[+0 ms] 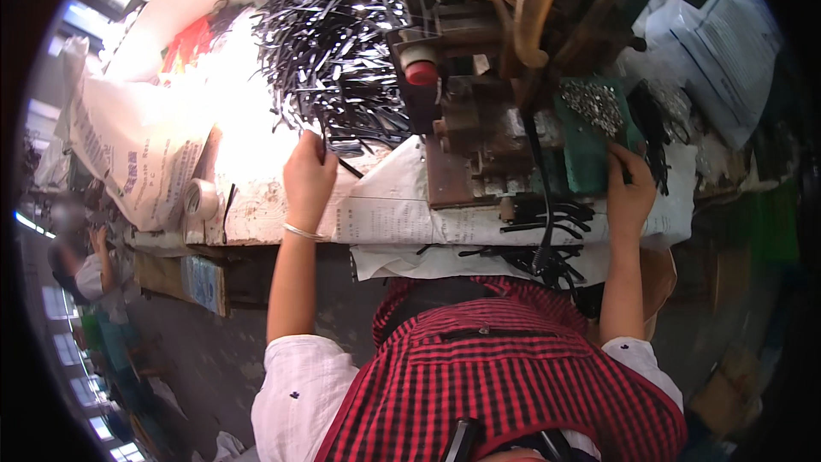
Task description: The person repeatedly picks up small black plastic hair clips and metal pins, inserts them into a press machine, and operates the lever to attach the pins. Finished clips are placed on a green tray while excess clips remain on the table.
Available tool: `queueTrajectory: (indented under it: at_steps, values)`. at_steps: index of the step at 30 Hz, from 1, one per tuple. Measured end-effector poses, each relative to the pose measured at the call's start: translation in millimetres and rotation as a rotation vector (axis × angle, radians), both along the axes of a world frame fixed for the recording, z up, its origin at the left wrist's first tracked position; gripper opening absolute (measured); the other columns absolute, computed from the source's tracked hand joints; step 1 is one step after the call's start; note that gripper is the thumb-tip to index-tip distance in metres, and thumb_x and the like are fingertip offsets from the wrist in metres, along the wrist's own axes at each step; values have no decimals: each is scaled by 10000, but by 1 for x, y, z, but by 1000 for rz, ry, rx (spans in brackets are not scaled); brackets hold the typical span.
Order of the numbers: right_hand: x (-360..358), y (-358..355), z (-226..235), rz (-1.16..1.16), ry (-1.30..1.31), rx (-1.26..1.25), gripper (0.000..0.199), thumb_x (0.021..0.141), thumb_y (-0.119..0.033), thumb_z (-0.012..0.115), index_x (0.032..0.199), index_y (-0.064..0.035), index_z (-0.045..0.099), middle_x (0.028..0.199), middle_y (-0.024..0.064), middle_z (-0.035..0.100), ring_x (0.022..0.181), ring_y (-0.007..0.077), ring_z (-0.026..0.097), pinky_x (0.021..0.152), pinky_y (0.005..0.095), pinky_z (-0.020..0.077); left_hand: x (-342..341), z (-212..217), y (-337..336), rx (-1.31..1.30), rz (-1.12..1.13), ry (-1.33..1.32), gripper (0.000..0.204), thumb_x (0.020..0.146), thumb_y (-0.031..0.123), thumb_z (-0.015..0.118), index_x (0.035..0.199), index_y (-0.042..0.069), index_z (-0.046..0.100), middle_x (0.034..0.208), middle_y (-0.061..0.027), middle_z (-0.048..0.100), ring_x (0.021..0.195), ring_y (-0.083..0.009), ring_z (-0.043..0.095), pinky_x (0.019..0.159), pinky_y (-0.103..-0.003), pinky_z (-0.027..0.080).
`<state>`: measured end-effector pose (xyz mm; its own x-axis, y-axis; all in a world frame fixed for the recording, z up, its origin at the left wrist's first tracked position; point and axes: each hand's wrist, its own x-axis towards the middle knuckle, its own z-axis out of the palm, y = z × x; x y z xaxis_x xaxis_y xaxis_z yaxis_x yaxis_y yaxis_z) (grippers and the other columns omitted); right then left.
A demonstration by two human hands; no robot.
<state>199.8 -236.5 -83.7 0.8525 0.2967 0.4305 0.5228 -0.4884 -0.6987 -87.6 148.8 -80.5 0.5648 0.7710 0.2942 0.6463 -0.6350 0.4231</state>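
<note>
My left hand [310, 173] is closed around a slim black strip [349, 168], which sticks out past the fingers; its exact kind is unclear. Just beyond it lies a large heap of glossy black strips [333, 43]. At the right, my right hand [631, 188] reaches the edge of a green tray [587, 167], finger and thumb drawn together. Whatever may be between those fingertips is too small to make out. Small shiny metal parts [592, 107] lie piled on the tray. Between my hands stands a bench machine [479, 133] with a red button [421, 74].
Black strips with curved ends [552, 216] lie along the near table edge. A roll of tape [202, 199] and a printed white sack [137, 150] are at the left. Plastic bags [714, 56] sit far right. Another person [90, 269] is in the left background.
</note>
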Motion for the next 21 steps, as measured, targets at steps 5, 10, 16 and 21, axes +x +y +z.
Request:
queueTrajectory:
  at_steps: [5,10,16,21]
  values:
    - [-18,-15,5,-80,105,96,158,946,-38,706,1094,-22,761,1002,68,741,919,150,670,853,290,519,65,-25,-30,-32,-34,-355,165,907,91,736,1005,17,626,850,-94,676,728,-228,649,698,-353,525]
    - [-33,16,66,212,48,185,155,912,3,719,1059,-21,760,1030,73,749,958,161,686,877,289,519,99,-1,-45,-113,-173,-699,157,941,117,774,927,-3,673,829,-55,664,701,-131,606,648,-283,487]
    - [-35,98,81,375,58,427,216,873,25,735,1085,-10,733,1065,86,741,967,176,698,879,298,529,98,-5,-70,-282,-227,-810,71,979,57,715,983,-11,697,931,-29,718,724,-56,583,652,-217,466]
    - [-50,107,70,394,326,680,367,867,7,759,1221,-1,664,1079,94,730,972,155,714,876,288,543,74,16,-97,-311,-198,-933,85,982,-41,667,1067,-40,666,1002,-92,727,850,-125,679,734,-238,550]
